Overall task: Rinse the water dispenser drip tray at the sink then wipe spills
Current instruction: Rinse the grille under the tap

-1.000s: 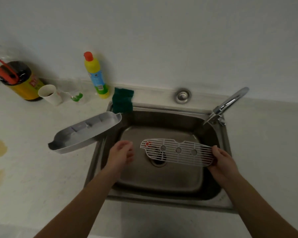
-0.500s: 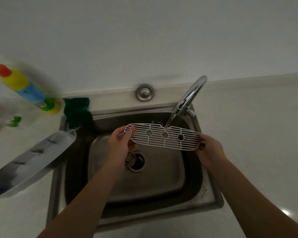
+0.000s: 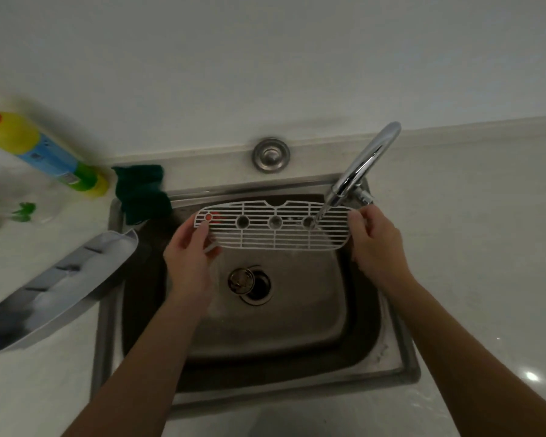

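A white slotted drip tray grate (image 3: pixel 275 238) with three round holes and a red dot is held flat over the steel sink (image 3: pixel 401 357). My left hand (image 3: pixel 188 263) grips its left end, my right hand (image 3: pixel 375 244) its right end. Water runs from the chrome faucet (image 3: pixel 363 165) onto the grate's right part. The grey drip tray basin (image 3: pixel 60 285) lies on the counter left of the sink, its end over the rim.
A dark green cloth (image 3: pixel 141 192) lies at the sink's back left corner. A yellow detergent bottle (image 3: pixel 41 152) with a red cap stands to the left. A round steel fitting (image 3: pixel 271 154) sits behind the sink. The drain (image 3: pixel 249 283) is open.
My left hand took hold of the grate's left end. Both hands carried the grate up and back under the faucet, where water now strikes its right part.
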The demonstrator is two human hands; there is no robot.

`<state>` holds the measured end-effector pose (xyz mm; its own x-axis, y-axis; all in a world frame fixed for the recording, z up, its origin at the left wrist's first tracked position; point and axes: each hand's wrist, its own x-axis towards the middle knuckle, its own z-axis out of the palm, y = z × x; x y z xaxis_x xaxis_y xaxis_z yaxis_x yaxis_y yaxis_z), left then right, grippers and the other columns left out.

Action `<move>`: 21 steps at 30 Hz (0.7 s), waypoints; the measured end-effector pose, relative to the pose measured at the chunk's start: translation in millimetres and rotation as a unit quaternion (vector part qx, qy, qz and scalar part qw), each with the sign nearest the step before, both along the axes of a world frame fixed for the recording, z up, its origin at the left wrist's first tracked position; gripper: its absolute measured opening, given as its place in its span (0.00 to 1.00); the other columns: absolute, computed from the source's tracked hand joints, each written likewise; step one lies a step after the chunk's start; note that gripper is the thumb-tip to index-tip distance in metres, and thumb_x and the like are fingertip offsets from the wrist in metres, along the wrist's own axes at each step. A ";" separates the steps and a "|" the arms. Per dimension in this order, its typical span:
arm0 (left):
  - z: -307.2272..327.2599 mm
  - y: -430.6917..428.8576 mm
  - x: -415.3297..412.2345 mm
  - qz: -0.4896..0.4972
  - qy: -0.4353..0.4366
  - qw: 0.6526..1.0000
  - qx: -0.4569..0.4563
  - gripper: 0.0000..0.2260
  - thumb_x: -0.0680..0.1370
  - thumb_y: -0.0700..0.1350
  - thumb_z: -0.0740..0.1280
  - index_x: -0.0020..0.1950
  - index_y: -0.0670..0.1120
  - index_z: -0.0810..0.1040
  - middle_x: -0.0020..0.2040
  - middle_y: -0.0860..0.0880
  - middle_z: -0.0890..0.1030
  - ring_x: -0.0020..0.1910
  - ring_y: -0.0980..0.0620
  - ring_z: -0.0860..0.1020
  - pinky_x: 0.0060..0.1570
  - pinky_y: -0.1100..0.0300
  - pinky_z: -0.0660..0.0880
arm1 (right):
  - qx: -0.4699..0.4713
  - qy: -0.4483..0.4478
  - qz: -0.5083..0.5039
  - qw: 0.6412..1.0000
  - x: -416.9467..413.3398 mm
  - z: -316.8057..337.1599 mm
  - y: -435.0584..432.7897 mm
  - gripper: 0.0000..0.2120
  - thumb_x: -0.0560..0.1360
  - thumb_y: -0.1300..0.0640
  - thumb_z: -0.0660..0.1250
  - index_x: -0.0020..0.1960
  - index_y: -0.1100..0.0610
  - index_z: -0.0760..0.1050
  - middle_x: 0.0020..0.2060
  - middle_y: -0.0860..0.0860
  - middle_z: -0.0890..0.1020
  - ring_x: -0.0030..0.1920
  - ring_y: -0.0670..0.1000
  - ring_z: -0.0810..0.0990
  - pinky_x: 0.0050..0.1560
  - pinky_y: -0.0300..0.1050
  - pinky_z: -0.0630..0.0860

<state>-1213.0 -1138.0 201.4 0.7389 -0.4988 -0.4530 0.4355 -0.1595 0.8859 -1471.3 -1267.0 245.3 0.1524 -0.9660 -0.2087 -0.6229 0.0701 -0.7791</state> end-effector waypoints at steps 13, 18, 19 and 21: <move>-18.6 58.7 -4.6 -0.023 0.057 0.994 0.087 0.14 0.83 0.42 0.63 0.58 0.54 0.86 0.55 0.53 0.87 0.54 0.53 0.86 0.50 0.55 0.82 | 0.149 -0.191 -0.033 0.970 7.4 -2.4 22.5 0.12 0.85 0.48 0.59 0.50 0.54 0.75 0.41 0.53 0.85 0.38 0.52 0.86 0.39 0.46 0.85; -19.9 31.5 -20.0 -0.004 0.177 0.984 0.001 0.14 0.82 0.42 0.65 0.66 0.43 0.81 0.52 0.45 0.87 0.51 0.47 0.85 0.50 0.53 0.81 | 0.119 -0.192 -0.043 0.973 -19.0 4.9 29.4 0.07 0.84 0.56 0.61 0.60 0.47 0.73 0.52 0.49 0.85 0.48 0.51 0.88 0.45 0.50 0.86; -20.5 24.5 -22.9 0.001 0.189 0.982 -0.002 0.13 0.83 0.42 0.64 0.66 0.42 0.81 0.50 0.45 0.87 0.48 0.48 0.85 0.47 0.54 0.82 | 0.109 -0.188 -0.043 0.975 -24.4 6.1 31.5 0.09 0.84 0.57 0.61 0.61 0.45 0.73 0.53 0.50 0.85 0.50 0.50 0.87 0.46 0.50 0.86; -21.9 13.4 -28.3 -0.014 0.187 0.982 0.002 0.11 0.84 0.40 0.64 0.63 0.45 0.83 0.50 0.44 0.88 0.47 0.49 0.87 0.42 0.56 0.83 | 0.094 -0.187 -0.043 0.977 -34.9 7.7 36.9 0.10 0.84 0.57 0.62 0.60 0.44 0.73 0.54 0.50 0.85 0.51 0.50 0.87 0.46 0.48 0.85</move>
<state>-1241.3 -1124.6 179.5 0.5065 -0.5148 -0.6917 0.7254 -0.1793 0.6646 -1506.2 -1230.1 253.0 0.1713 -0.9289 -0.3283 -0.2832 0.2727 -0.9195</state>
